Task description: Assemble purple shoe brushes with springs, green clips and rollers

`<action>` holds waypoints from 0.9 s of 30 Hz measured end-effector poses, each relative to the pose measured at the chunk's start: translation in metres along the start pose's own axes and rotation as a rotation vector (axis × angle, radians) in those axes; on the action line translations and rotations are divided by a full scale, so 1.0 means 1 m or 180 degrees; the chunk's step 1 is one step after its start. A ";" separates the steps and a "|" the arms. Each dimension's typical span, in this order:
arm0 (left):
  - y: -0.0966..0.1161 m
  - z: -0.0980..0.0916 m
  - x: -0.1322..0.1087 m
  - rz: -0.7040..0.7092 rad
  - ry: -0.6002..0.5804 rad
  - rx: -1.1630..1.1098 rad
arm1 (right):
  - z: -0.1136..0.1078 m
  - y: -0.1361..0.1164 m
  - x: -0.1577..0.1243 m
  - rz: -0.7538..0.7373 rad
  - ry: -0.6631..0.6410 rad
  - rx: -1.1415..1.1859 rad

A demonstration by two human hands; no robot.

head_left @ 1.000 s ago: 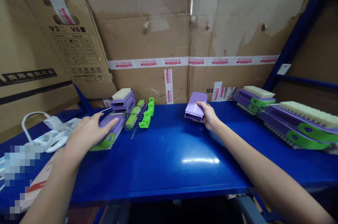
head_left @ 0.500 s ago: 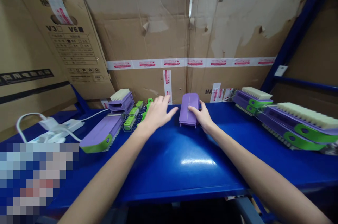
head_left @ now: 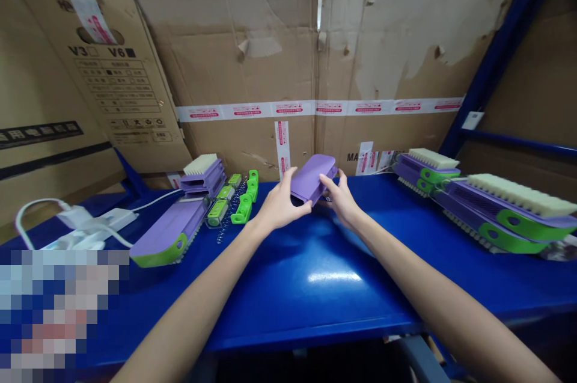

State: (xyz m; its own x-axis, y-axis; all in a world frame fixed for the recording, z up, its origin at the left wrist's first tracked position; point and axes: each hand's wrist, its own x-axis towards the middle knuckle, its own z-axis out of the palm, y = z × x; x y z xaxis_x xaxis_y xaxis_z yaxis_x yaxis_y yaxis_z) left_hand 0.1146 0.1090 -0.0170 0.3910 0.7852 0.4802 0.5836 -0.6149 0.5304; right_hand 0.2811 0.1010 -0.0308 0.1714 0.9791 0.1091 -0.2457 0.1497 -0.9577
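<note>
A purple plastic brush body (head_left: pixel 314 175), with an open near end, is tilted just above the blue table. My right hand (head_left: pixel 343 199) grips its right side, thumb on top. Around its left near corner curls my left hand (head_left: pixel 285 201), index finger along the side and thumb by the open end; the contact is partly hidden. To the left lie bright green clip-like end pieces (head_left: pixel 243 207), thin springs (head_left: pixel 220 231) and several green blocks in clear casings (head_left: pixel 218 212).
Purple-and-green brushes (head_left: pixel 505 208) are stacked at the right. Another purple brush (head_left: pixel 171 229) and a bristled purple piece (head_left: pixel 202 172) sit at the left. A white power strip (head_left: pixel 101 226) with cables lies farther left. Cardboard (head_left: pixel 243 70) walls the back of the blue table (head_left: pixel 288 287).
The brush body has been lifted and turned, its near end swinging left. My left hand has come right and down from above the green pieces to the brush body.
</note>
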 end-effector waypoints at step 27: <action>-0.033 -0.037 0.001 -0.0414 -0.0361 -0.0804 | -0.018 0.006 0.007 -0.0593 -0.0742 -0.1178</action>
State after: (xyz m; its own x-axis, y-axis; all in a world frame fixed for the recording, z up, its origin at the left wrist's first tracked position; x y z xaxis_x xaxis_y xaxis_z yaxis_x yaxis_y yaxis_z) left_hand 0.0692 0.1278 -0.0078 0.4099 0.8529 0.3233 0.4441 -0.4963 0.7460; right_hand 0.2984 0.1063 -0.0408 -0.0488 0.9513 0.3044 0.1326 0.3082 -0.9420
